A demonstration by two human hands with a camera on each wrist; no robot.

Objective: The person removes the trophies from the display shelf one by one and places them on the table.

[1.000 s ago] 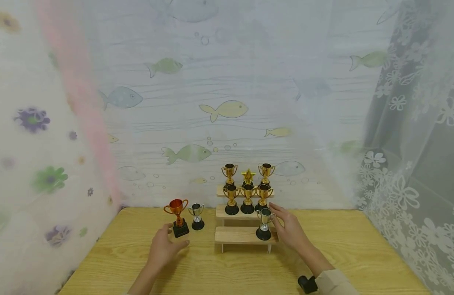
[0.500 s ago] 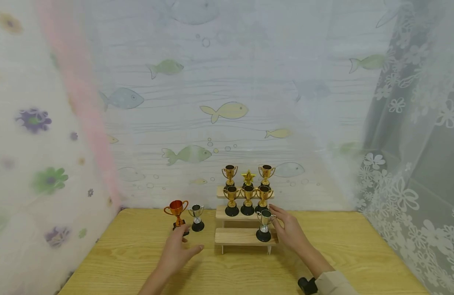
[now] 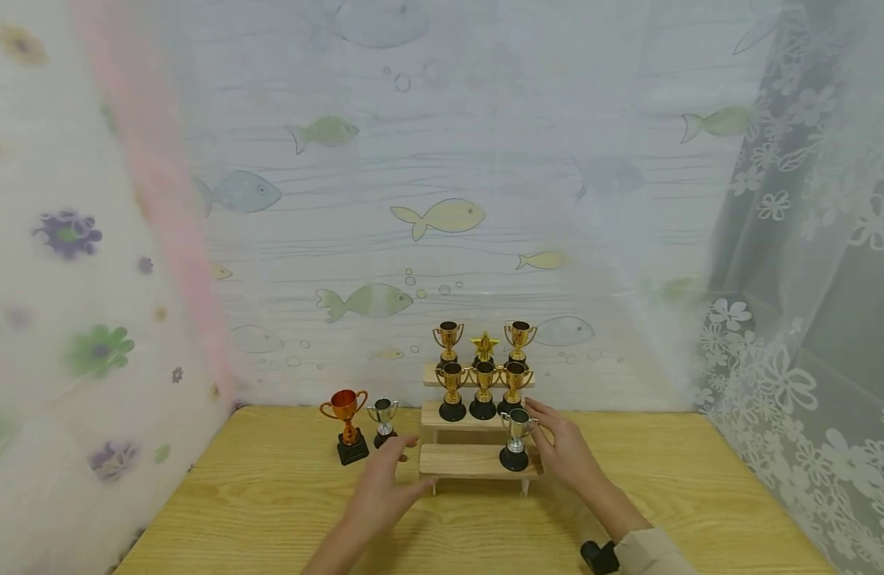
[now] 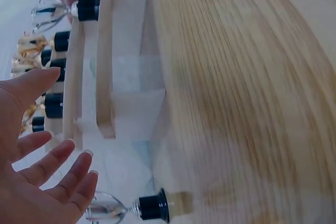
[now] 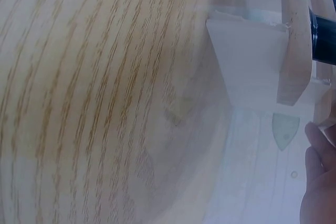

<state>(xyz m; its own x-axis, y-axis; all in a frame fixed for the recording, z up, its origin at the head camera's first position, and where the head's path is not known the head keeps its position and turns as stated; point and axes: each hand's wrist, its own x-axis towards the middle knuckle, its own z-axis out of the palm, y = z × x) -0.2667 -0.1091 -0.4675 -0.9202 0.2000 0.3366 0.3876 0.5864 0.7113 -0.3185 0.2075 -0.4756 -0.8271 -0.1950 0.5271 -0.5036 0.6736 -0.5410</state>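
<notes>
1. Backdrop of pale cloth printed with fish; below it a wood-grain desk
2. Shelf silver trophy: upright at the right end of the bottom tier of my wooden stand, in front of the gold trophies
3. Right hand: close beside that trophy's right handle; whether I pinch it or only touch it, I cannot tell
4. Left hand: fingers spread, thumb well apart, holding nothing; it is in front of the desk silver trophy, with the copper-red trophy further left
5. Handling, my estimate: both silver pieces look like light, stiff, shiny plastic, so the bowls may slip under dry fingertips
6. Weak points, judged by eye: thin handles and narrow stem, likely to snap or bend if squeezed
7. Best hold, I think: thumb and fingers round the black base or low on the stem, keeping each piece upright
</notes>
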